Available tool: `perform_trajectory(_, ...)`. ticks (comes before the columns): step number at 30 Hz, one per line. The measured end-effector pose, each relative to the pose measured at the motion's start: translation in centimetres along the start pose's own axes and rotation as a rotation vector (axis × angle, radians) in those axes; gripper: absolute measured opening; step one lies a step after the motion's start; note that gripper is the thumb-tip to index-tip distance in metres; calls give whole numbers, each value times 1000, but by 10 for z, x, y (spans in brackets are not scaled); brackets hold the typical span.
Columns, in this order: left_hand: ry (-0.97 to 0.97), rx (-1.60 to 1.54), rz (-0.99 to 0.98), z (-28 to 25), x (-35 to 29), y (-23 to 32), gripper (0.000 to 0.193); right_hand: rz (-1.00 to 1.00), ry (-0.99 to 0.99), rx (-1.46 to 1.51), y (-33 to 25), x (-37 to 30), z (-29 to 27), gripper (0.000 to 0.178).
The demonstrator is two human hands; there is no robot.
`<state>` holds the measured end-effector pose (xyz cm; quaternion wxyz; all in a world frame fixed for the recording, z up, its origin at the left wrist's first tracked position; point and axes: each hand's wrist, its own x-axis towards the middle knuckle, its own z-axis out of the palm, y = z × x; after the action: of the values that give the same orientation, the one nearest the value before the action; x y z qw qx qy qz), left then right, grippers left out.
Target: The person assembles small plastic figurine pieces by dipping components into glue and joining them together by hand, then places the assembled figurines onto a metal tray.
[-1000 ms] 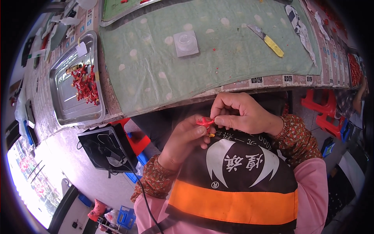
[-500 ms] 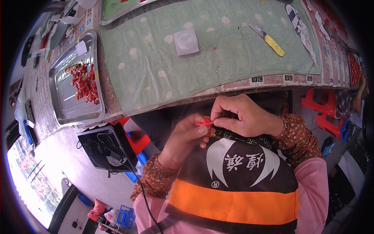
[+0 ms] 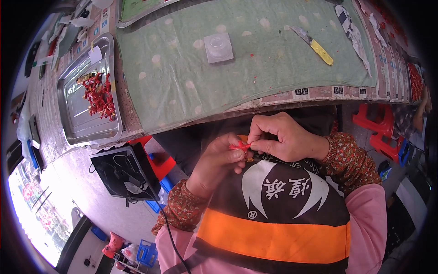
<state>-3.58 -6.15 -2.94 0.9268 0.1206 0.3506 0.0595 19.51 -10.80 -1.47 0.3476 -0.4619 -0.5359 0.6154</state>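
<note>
Between my two hands is a small red piece [image 3: 240, 146] with short prongs, held above my lap just off the table's near edge. Thumb and fingers of my left hand [image 3: 216, 160] are closed around its body. My right hand [image 3: 284, 138] pinches its right end between thumb and forefinger. The fingers cover much of the piece, so its full shape is hidden. A tiny gold bit [image 3: 249, 160] shows just below it, by the left fingertips.
On the green cloth [image 3: 182, 59] lie a square clear block [image 3: 218, 48], a yellow-handled knife [image 3: 321, 51] and a rag [image 3: 352, 34]. A metal tray [image 3: 75, 134] at left holds several red-and-gold pieces [image 3: 99, 97]. Red stools [image 3: 372, 119] stand at right, near another person's arm [image 3: 422, 109].
Both hands keep their grip on the red piece. My right hand and wrist have shifted very slightly; the piece stays in nearly the same place.
</note>
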Motion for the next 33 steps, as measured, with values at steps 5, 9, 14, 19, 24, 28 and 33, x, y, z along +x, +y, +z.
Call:
perform_trajectory(5, 0, -8, -1, -2, 1, -1, 12, 9, 3, 5, 3, -1, 1, 8)
perform_trajectory(9, -11, 7, 3, -3, 2, -2, 12, 20, 3, 33, 2, -1, 2, 8)
perform_trajectory(14, -7, 5, -2, -2, 2, -1, 12, 18, -4, 32, 3, 0, 1, 8)
perform_trajectory(19, 0, 19, 3, -2, 2, -1, 12, 11, -6, 26, 4, 1, 1, 8)
perform_trajectory(24, -3, 29, 0, -1, 2, -2, 11, 9, -4, 34, 4, 0, 1, 8)
perform_trajectory(28, -3, 22, -7, -1, 1, -2, 11, -1, -5, 27, 4, 0, 2, 8)
perform_trajectory(33, -6, 30, -4, -2, 2, -2, 11, 8, -2, 31, 6, 0, 3, 8)
